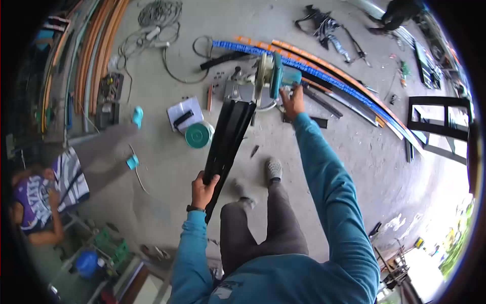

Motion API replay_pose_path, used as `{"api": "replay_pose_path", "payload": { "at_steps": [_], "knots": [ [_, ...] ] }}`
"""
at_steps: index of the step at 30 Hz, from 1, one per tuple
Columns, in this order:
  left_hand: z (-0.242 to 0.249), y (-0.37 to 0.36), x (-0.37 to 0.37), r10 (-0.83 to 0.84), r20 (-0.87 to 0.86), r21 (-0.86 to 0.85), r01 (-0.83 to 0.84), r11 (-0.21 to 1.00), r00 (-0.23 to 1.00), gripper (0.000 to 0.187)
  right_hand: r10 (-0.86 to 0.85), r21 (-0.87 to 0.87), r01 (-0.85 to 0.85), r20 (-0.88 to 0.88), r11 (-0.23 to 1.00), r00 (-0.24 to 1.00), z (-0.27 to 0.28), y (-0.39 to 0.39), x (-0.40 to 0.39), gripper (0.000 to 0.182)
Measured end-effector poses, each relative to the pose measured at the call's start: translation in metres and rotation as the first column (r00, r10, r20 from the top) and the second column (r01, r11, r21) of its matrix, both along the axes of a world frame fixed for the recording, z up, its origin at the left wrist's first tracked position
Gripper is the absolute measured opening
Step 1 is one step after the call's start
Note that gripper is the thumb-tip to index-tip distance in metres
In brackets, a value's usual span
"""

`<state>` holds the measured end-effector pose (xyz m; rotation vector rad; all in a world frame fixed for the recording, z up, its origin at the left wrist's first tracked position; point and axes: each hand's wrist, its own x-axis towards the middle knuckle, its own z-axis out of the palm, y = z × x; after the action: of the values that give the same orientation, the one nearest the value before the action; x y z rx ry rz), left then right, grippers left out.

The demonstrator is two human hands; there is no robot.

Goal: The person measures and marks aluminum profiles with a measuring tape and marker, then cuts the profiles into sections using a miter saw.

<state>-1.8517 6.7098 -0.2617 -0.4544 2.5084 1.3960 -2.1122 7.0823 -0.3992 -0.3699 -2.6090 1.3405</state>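
My left hand (203, 191) is closed around the near part of a long black metal profile (228, 137), thumb on top. The profile's far end lies at the base of a teal miter saw (277, 76) on the floor, close to the blade guard. At the saw's right side, my right hand (293, 103) is closed on its handle, which the fingers mostly hide. A green-lidded white bucket (197, 135) stands left of the profile, beside a white sheet (177, 112) with a short black piece on it.
Long blue-wrapped (324, 73) and orange-wrapped profiles lie behind and right of the saw. Coiled cable (157, 20) lies at far left. A black frame (439, 124) stands at right. A seated person (45, 197) is at left, near a blue container (86, 263); another person is at top right.
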Motion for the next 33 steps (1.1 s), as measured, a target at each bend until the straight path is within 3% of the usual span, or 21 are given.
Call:
{"api": "replay_pose_path", "payload": {
  "at_steps": [1, 3, 7, 9, 13, 14, 15, 19, 23, 29, 33],
  "knots": [
    [-0.018, 0.014, 0.013, 0.016, 0.03, 0.008, -0.016, 1.0, 0.999, 0.051, 0.045, 0.056, -0.041, -0.076, 0.998, 0.996, -0.026, 0.009, -0.008, 0.075],
    [-0.059, 0.026, 0.029, 0.042, 0.053, 0.034, -0.044, 0.998, 0.998, 0.052, 0.016, 0.043, -0.018, 0.048, 0.999, 0.999, -0.008, -0.005, -0.02, 0.077],
    [-0.146, 0.058, 0.049, 0.09, 0.112, 0.055, -0.097, 0.994, 0.99, 0.053, 0.064, 0.201, -0.053, -0.045, 0.978, 0.997, -0.055, -0.008, -0.064, 0.091],
    [-0.182, 0.06, 0.045, 0.098, 0.179, 0.064, -0.111, 0.992, 0.979, 0.05, 0.067, 0.166, -0.069, 0.015, 0.984, 0.998, -0.04, -0.024, -0.081, 0.096],
    [-0.245, 0.065, 0.039, 0.119, 0.195, 0.121, -0.145, 0.982, 0.974, 0.05, -0.031, 0.334, 0.013, 0.049, 0.942, 0.998, -0.061, -0.035, -0.089, 0.102],
    [-0.265, 0.063, 0.03, 0.13, 0.162, 0.114, -0.149, 0.982, 0.978, 0.053, -0.018, 0.363, 0.029, -0.034, 0.931, 0.999, -0.07, -0.032, -0.091, 0.105],
    [-0.285, 0.061, 0.025, 0.138, 0.136, 0.11, -0.153, 0.982, 0.981, 0.055, -0.045, 0.307, 0.038, 0.013, 0.951, 0.999, -0.066, -0.032, -0.086, 0.106],
    [-0.367, 0.052, 0.021, 0.159, 0.104, 0.094, -0.169, 0.981, 0.982, 0.062, 0.097, 0.411, -0.001, -0.211, 0.912, 0.973, -0.104, -0.034, -0.053, 0.113],
    [-0.409, 0.044, 0.006, 0.169, 0.061, 0.08, -0.174, 0.982, 0.984, 0.063, 0.058, 0.337, 0.017, -0.213, 0.941, 0.975, -0.136, -0.058, 0.003, 0.113],
    [-0.47, 0.022, 0.002, 0.126, 0.009, 0.059, -0.126, 0.99, 0.992, 0.06, 0.105, 0.412, 0.031, -0.303, 0.91, 0.947, -0.187, -0.072, 0.044, 0.122],
    [-0.473, 0.021, 0.001, 0.095, 0.041, 0.154, -0.1, 0.983, 0.995, 0.063, 0.11, 0.454, 0.019, -0.256, 0.891, 0.96, -0.194, -0.076, 0.054, 0.127]
  ]
}}
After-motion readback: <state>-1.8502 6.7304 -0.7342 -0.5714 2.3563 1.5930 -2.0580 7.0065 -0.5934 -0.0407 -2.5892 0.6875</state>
